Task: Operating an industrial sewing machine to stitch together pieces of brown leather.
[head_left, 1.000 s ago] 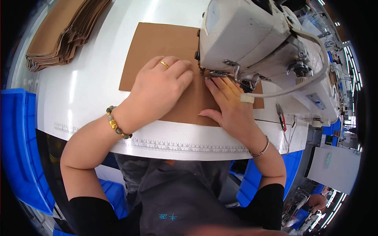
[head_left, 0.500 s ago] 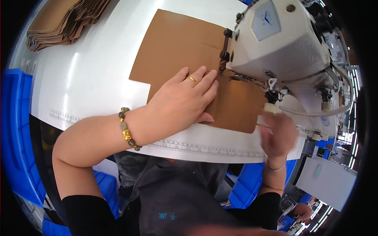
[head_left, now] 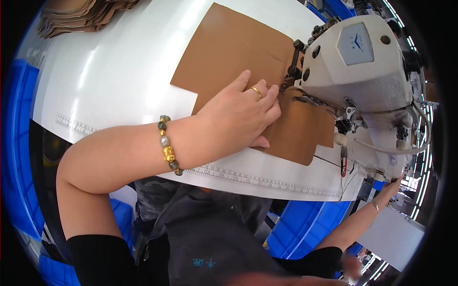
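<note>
A flat brown panel (head_left: 229,52), which looks like leather or coated cloth, lies on the white table. It has a square notch on its left edge, and its right part runs under the head of a white sewing machine (head_left: 319,62). My left hand (head_left: 238,112) rests palm down on the panel with its fingers stretched out, their tips close to the machine's needle area. The needle itself is hidden. My right hand (head_left: 395,185) reaches out to the far right, beside the lower end of the machine. Its fingers are mostly hidden, so any hold is not visible.
A stack of brown panels (head_left: 76,19) sits at the far left. Ruler markings (head_left: 257,182) run along the near edge of the white table (head_left: 114,86). A thin tool with red on it (head_left: 344,164) is near the machine. Blue bins (head_left: 305,224) stand below the table.
My right hand has moved away from the machine's front, out to the far right. My left hand still lies on the panel. The whole view has shifted somewhat.
</note>
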A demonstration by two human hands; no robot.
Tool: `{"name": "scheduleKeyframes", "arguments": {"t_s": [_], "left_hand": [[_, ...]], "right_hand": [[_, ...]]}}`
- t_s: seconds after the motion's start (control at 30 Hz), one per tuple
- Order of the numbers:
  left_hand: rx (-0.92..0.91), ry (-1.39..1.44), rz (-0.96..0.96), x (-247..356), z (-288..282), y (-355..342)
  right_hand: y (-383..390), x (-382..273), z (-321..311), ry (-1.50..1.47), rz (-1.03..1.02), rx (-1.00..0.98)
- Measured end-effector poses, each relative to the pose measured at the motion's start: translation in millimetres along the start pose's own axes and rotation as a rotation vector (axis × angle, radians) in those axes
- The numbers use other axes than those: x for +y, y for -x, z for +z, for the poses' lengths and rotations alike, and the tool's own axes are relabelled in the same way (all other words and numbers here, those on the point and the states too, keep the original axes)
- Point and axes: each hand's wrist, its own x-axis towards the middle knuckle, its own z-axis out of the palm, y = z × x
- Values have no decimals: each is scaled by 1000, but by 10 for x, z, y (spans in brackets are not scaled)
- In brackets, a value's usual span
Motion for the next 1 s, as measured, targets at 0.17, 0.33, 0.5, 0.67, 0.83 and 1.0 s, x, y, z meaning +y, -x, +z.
{"name": "scheduleKeyframes", "arguments": {"t_s": [0.17, 0.33, 0.5, 0.67, 0.83, 1.0], "left_hand": [[15, -27, 8, 18, -2, 12], [-5, -38, 5, -4, -20, -3], [-2, -37, 3, -22, -12, 1], [-6, -15, 2, -25, 10, -13], [-12, -7, -4, -25, -18, -8], [-3, 9, 1, -38, 14, -16]], "right_hand": [[129, 159, 10, -53, -58, 69], [305, 179, 125, -197, -65, 36], [322, 169, 130, -187, -75, 36], [418, 206, 171, -166, -87, 49], [425, 255, 158, -182, -91, -2], [534, 256, 221, -179, -91, -15]]}}
